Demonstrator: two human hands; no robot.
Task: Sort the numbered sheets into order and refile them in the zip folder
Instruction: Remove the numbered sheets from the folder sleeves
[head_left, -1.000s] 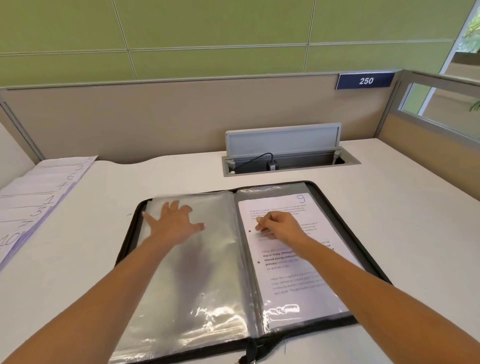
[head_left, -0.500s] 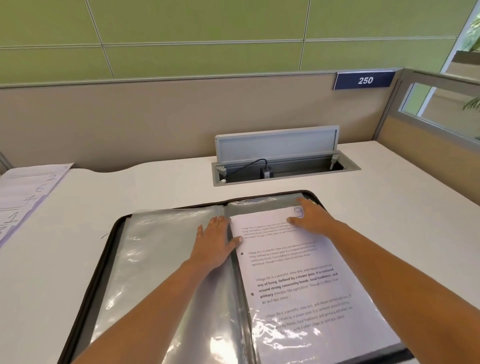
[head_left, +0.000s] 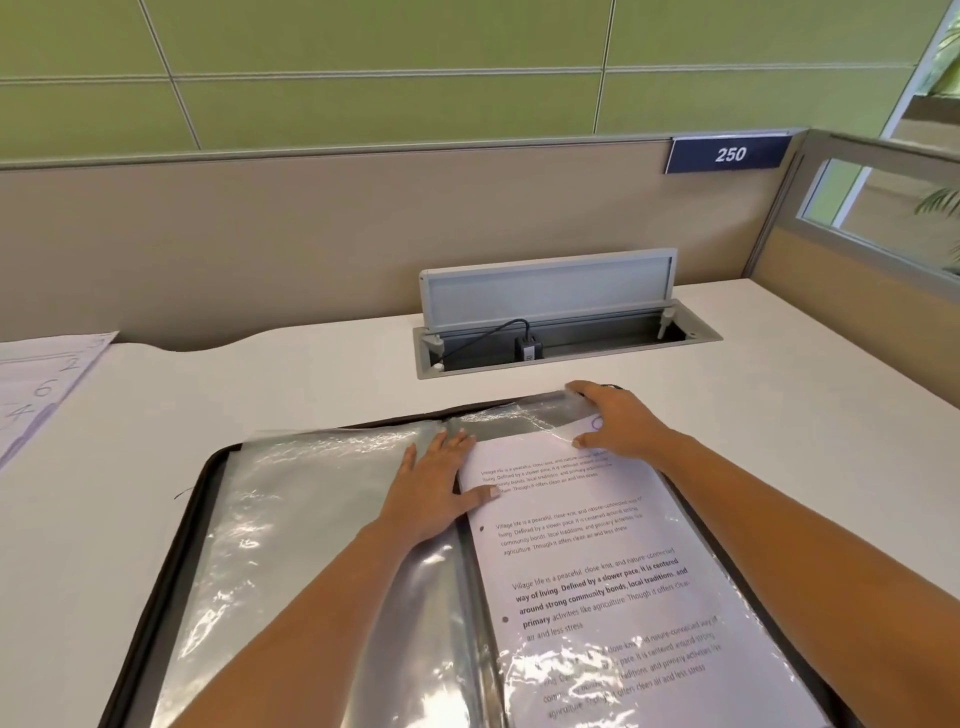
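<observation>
A black zip folder (head_left: 203, 478) lies open on the white desk. Its left side shows empty clear sleeves (head_left: 301, 519). In the right sleeve sits a printed sheet (head_left: 597, 571) with a handwritten number at its top right corner, mostly covered by my right hand (head_left: 618, 421). That hand is at the sleeve's top right corner, fingers over the top edge and thumb on the plastic, gripping the edge. My left hand (head_left: 436, 483) lies flat by the spine, thumb on the sheet's left edge.
Loose numbered sheets (head_left: 36, 384) lie spread at the desk's far left edge. Behind the folder is an open cable box (head_left: 561, 338) with a raised lid and a plug. Beige partitions wall the desk at the back and right.
My left hand slid from the left sleeve over to the spine. My right hand moved from the middle of the sheet up to its top right corner. The view came closer.
</observation>
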